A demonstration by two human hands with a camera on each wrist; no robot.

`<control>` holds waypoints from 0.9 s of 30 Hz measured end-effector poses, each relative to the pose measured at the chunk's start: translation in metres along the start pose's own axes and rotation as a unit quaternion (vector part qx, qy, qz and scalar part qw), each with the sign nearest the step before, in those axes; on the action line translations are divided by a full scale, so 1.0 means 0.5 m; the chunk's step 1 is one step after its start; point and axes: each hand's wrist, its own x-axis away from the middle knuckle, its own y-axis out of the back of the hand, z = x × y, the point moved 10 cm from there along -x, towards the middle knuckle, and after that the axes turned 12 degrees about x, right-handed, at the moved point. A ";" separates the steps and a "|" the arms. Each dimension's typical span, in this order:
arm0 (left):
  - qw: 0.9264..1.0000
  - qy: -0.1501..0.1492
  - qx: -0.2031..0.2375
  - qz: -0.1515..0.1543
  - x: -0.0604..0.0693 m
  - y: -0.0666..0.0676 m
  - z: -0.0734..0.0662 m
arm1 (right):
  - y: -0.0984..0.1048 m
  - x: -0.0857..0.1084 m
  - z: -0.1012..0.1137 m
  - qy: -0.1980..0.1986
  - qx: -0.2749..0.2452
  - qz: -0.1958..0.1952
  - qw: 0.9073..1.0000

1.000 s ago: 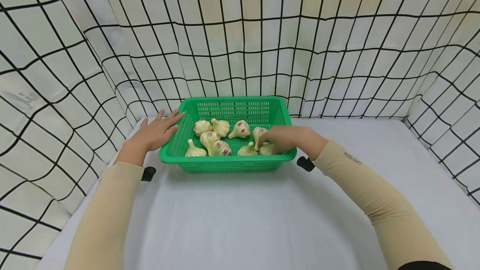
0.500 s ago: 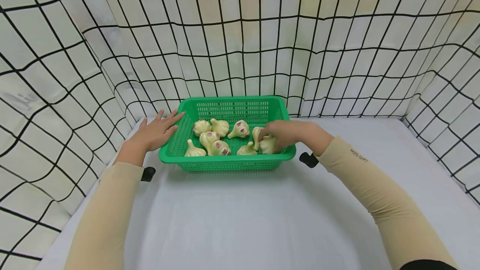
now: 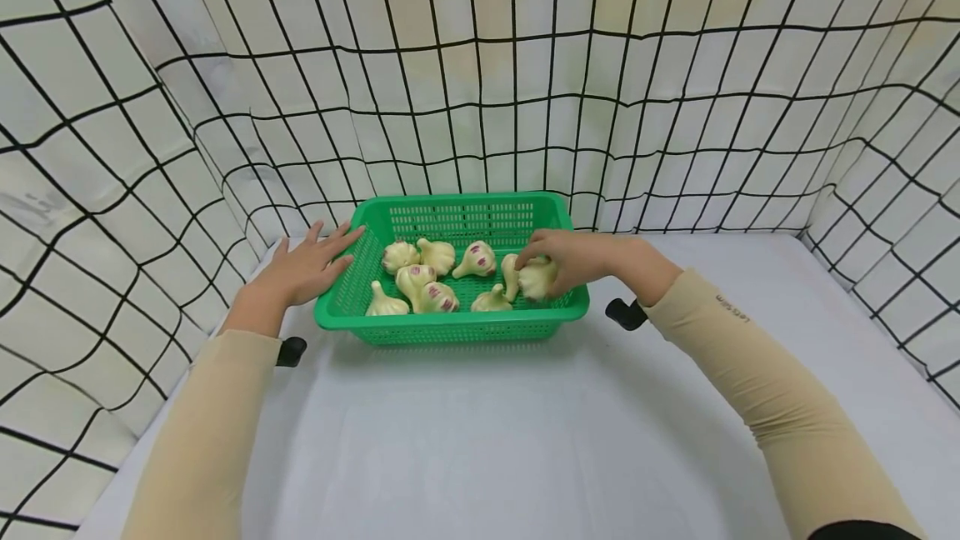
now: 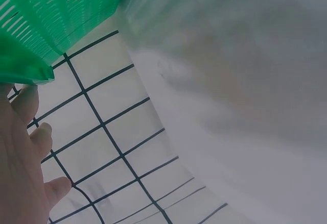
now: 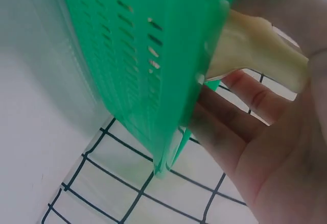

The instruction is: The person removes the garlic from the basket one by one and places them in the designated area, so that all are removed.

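Note:
A green perforated plastic basket [image 3: 450, 328] stands on the white table and holds several garlic bulbs [image 3: 476, 260], some marked with purple. My right hand [image 3: 573, 260] reaches over the basket's right end and grips a garlic bulb [image 3: 536, 280] between thumb and fingers. In the right wrist view that bulb's stem [image 5: 278, 60] points into the palm. My left hand [image 3: 302, 272] lies at the basket's left rim with fingers spread and straight. The left wrist view shows its fingers [image 4: 28, 104] touching the underside of the rim [image 4: 30, 77].
A black net [image 3: 480, 40] over white walls encloses the table at the back and both sides. White table surface [image 3: 450, 440] stretches in front of the basket. Both forearms wear beige sleeves [image 3: 202, 432], with a small black wrist camera [image 3: 627, 314] by the right wrist.
My right hand has drawn slightly up and back, lifting the gripped garlic bulb a little, so more of it shows. The left hand stays at the rim.

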 end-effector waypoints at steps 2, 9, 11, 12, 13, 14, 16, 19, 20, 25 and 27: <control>1.000 0.000 -0.002 0.001 0.002 0.000 0.000 | 0.004 0.003 -0.004 0.001 -0.011 -0.010 1.000; 1.000 -0.002 0.000 -0.003 0.010 0.002 0.002 | 0.015 0.018 -0.014 0.004 -0.057 -0.036 0.998; 1.000 -0.001 -0.002 -0.002 0.015 0.001 0.006 | 0.016 0.023 -0.016 0.009 -0.071 -0.040 0.997; 1.000 -0.001 -0.001 -0.002 0.017 0.001 0.008 | 0.017 0.026 -0.018 0.010 -0.076 -0.044 0.996; 1.000 -0.003 -0.002 -0.002 0.018 0.001 0.008 | 0.018 0.028 -0.021 0.013 -0.080 -0.049 0.996; 1.000 -0.005 -0.001 -0.002 0.021 0.002 0.008 | 0.019 0.030 -0.024 0.014 -0.083 -0.053 0.995; 1.000 -0.009 -0.003 -0.003 0.024 0.002 0.007 | 0.021 0.036 -0.030 0.014 -0.095 -0.062 0.993; 1.000 -0.013 -0.007 -0.006 0.027 0.003 0.006 | 0.028 0.045 -0.037 0.014 -0.107 -0.077 0.991; 1.000 -0.013 -0.009 -0.007 0.028 0.003 0.006 | 0.030 0.047 -0.038 0.013 -0.111 -0.082 0.990; 1.000 -0.016 -0.018 -0.013 0.028 0.005 0.006 | 0.038 0.058 -0.048 0.006 -0.145 -0.094 0.985; 1.000 -0.016 -0.022 -0.013 0.028 0.005 0.007 | 0.040 0.063 -0.052 0.007 -0.161 -0.097 0.982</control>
